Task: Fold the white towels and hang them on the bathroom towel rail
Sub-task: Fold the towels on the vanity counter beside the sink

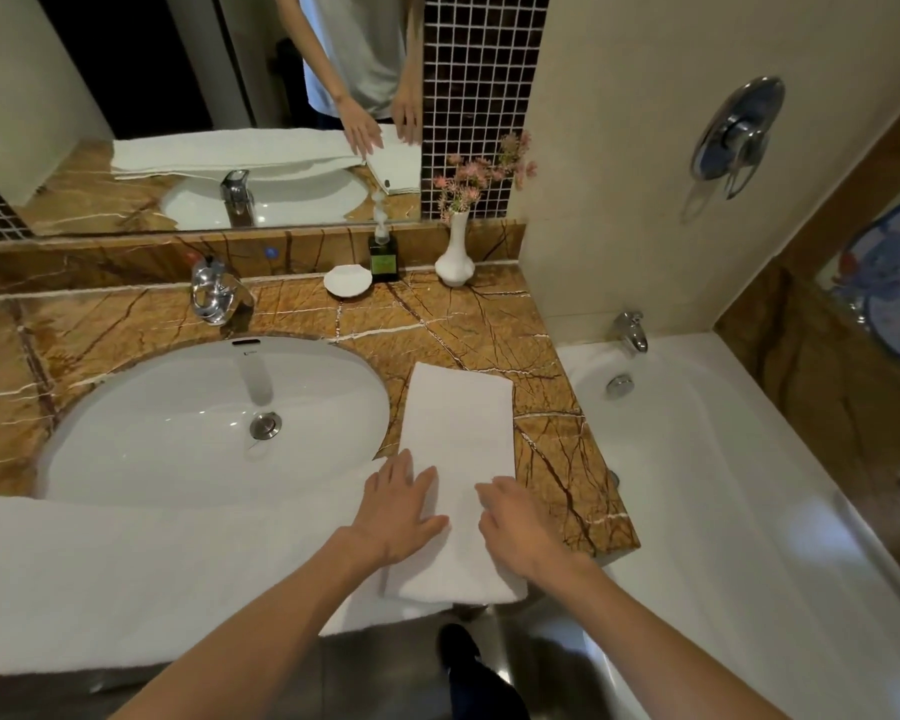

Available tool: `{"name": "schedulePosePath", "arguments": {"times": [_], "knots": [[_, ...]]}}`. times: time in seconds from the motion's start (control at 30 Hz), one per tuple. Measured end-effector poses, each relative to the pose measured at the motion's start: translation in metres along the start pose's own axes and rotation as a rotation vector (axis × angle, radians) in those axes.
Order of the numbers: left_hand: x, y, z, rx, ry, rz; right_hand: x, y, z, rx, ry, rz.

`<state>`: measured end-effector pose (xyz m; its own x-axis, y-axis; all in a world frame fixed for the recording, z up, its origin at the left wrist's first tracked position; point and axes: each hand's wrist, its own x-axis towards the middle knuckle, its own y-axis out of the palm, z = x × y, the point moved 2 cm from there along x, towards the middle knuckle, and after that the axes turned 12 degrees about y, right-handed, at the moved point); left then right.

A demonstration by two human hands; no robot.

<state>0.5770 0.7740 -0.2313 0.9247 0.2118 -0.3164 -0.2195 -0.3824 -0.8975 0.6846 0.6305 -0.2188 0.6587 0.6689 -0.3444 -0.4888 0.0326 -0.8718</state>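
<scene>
Two towels: the left hand (401, 511) and right hand (520, 527) pressed the folded towel (458, 439), fingers straight and spread; the large towel (152, 574) lay beside. One bottle (384, 262) bore an unreadable label.

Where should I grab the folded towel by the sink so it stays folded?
Probably the towel at its near short end, from the front, left hand and right hand at a corner each. It is a long strip running away from you, and that end seems to overhang the counter, so you can reach under all layers.

No legible text, even on sink logo (250, 352) or bottle label (384, 263).
</scene>
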Motion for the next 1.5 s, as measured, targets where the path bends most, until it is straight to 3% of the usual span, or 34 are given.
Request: {"name": "schedulePosePath", "arguments": {"times": [0.33, 0.63, 0.8, 0.93, 1.07, 1.2, 1.33, 1.5], "knots": [[0.074, -0.044, 0.023, -0.312, -0.210, -0.111, 0.098, -0.021, -0.017, 0.111, 0.129, 0.107], [0.130, -0.070, 0.027, -0.777, -0.351, -0.360, 0.165, -0.045, -0.029, 0.304, 0.212, 0.105], [0.155, -0.075, 0.031, -0.808, -0.480, -0.472, 0.179, -0.046, -0.034, 0.390, 0.258, 0.075], [0.158, -0.089, 0.034, -0.795, -0.322, -0.621, 0.180, -0.046, -0.035, 0.398, 0.290, 0.050], [0.141, -0.098, 0.033, -0.866, -0.202, -0.642, 0.180, -0.052, -0.036, 0.465, 0.280, 0.025], [0.123, -0.100, 0.034, -0.931, -0.094, -0.649, 0.186, -0.059, -0.031, 0.806, 0.322, 0.126], [0.109, -0.102, 0.035, -1.000, -0.092, -0.664, 0.185, -0.063, -0.029, 1.242, 0.377, 0.325], [0.101, -0.103, 0.034, -1.055, -0.166, -0.686, 0.173, -0.070, -0.024, 1.293, 0.305, 0.326]]}}
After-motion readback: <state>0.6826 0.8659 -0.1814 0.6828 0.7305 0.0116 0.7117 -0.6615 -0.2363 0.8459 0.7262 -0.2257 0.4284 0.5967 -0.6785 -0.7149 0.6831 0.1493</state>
